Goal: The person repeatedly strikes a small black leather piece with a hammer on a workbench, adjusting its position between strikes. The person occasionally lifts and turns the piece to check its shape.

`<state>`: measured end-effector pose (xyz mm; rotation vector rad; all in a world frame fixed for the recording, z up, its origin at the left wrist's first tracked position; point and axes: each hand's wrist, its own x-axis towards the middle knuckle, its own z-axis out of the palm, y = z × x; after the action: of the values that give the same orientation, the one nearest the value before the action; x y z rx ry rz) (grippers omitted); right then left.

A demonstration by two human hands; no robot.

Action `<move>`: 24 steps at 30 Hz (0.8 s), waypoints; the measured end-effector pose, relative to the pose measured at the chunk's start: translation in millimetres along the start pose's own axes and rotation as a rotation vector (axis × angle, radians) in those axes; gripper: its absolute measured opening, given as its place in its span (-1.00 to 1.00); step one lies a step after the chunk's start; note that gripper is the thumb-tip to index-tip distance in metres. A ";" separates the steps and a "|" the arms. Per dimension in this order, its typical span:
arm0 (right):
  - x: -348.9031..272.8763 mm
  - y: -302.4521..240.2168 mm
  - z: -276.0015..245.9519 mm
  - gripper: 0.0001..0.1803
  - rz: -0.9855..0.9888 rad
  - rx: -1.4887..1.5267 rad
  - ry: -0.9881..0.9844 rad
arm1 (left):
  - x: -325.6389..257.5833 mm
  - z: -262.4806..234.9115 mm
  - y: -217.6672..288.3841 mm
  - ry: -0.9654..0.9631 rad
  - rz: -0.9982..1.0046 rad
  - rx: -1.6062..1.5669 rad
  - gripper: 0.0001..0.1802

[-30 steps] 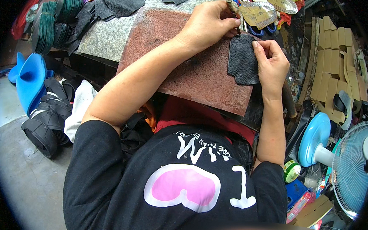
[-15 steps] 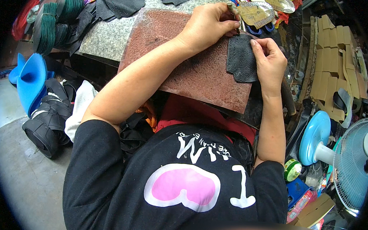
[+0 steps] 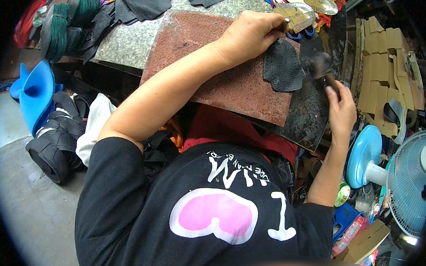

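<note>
Hammer (image 3: 326, 74), blurred and brown-handled, is now gripped by the right hand (image 3: 342, 109), upper right, leaving the black pebbled-leather piece (image 3: 284, 66) apparently to the left hand (image 3: 255, 35), pinching a brass-coloured tool (image 3: 286, 23).

White lettering (image 3: 282, 216) crosses the black shirt (image 3: 162, 247); one template (image 3: 320, 2) seems numbered
</note>
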<state>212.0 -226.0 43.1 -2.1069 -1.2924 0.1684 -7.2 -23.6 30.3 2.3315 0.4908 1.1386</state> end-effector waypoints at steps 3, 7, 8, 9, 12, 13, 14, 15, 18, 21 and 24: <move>4.1 -41.9 -28.6 -0.62 0.028 0.486 0.122 | 1.4 4.0 -0.1 0.035 0.074 0.021 -0.82; 4.1 -89.7 -44.7 -0.61 -0.451 0.821 0.407 | 2.9 6.4 1.5 -0.015 0.131 0.113 -0.82; 4.7 -92.5 -40.4 -0.60 -0.414 0.650 0.244 | 3.2 6.2 2.1 -0.022 0.132 0.123 -0.81; 5.7 -92.1 -30.3 -0.60 -0.367 0.503 0.143 | 2.9 6.3 3.3 -0.029 0.133 0.131 -0.81; 5.0 -74.8 -6.3 -0.58 0.040 0.523 -0.099 | 0.5 4.3 4.8 -0.030 0.124 0.105 -0.80; 4.0 -67.5 -3.2 -0.60 -0.138 0.267 0.037 | 1.0 3.2 3.4 -0.031 0.097 0.099 -0.79; 0.4 -61.2 0.8 -0.61 -0.091 0.286 -0.031 | -0.6 3.5 3.3 -0.019 0.087 0.092 -0.78; -3.0 -56.5 3.2 -0.61 -0.043 0.309 -0.065 | -0.7 4.2 2.2 -0.022 0.064 0.091 -0.77; -13.2 -52.4 11.3 -0.62 -0.123 0.122 -0.100 | 0.0 6.9 -2.9 -0.011 0.030 0.058 -0.77; -18.9 -54.6 17.8 -0.63 -0.162 0.073 -0.054 | -1.0 8.8 -8.5 0.008 -0.246 -0.268 -0.78; -20.3 -51.0 21.3 -0.64 -0.058 0.128 -0.093 | 1.8 7.2 -16.9 0.276 -0.488 -0.845 -0.79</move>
<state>154.3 -217.8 52.1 -1.9714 -1.3587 0.3187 -2.1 -10.9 17.8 1.2568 0.5047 1.1265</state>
